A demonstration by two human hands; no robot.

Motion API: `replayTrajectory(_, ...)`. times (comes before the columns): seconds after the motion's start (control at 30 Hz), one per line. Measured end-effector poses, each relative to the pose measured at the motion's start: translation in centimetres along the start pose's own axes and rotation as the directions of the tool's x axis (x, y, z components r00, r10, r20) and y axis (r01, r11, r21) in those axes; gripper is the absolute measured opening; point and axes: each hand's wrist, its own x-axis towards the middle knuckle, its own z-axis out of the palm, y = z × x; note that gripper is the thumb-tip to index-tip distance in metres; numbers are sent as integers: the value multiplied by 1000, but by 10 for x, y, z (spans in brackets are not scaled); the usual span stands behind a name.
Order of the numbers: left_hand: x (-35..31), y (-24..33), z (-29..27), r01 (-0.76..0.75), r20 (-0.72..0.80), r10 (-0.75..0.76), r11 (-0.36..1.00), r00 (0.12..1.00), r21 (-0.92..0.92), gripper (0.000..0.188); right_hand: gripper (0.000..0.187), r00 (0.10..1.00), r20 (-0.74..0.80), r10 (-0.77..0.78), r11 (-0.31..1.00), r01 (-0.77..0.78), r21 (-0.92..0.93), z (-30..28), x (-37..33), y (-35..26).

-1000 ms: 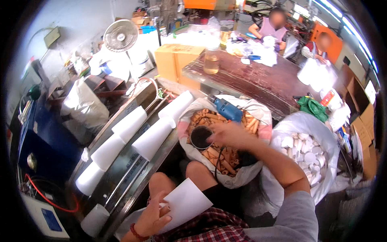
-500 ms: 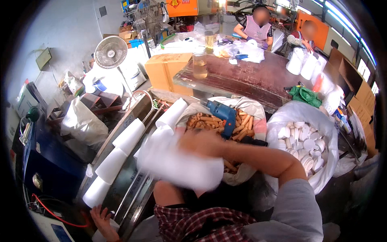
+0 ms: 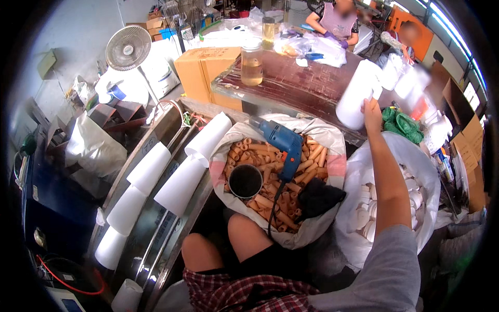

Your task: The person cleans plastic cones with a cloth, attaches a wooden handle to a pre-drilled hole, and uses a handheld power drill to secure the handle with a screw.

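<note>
My right arm reaches forward to the table's near right corner. There my right hand [image 3: 371,112] is closed on the lower edge of a large white tapered tube [image 3: 355,99], which stands tilted on the tabletop; its far end is partly lost among other white tubes. My left hand is out of view. At lower left, two rows of white tapered tubes [image 3: 147,167] lie nested end to end on metal rods in a wooden trough [image 3: 112,200]. A single white tapered cup [image 3: 127,295] is at the trough's near end.
A blue cordless-looking drill with a cable [image 3: 283,140], a dark round tin [image 3: 245,182] and a black cloth [image 3: 319,197] lie on a sack of brown wooden pieces [image 3: 260,148]. A bag of white discs [image 3: 416,156], a jar [image 3: 251,67] and two people are beyond.
My right hand has swung from over the trough and sack out to the table's right corner, carrying the white tube. My left hand has left the view at lower left.
</note>
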Motion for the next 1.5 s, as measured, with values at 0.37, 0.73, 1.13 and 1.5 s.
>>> replayTrajectory(0.37,-30,-86,-19,323,4,-331,923,943,211,46,70,715,662,-223,931,357,-72,73,-108,-85)
replayTrajectory(0.73,-59,-142,55,289,179,-305,951,935,110,48,54,382,842,-380,701,713,-7,38,-204,-209)
replayTrajectory(1.13,-77,-180,76,315,235,-320,947,918,59,51,51,-60,945,-322,543,806,236,14,-297,-275)
replayTrajectory(1.5,-87,-185,69,323,232,-330,944,915,70,54,44,-39,961,-273,796,551,249,-3,-303,-263)
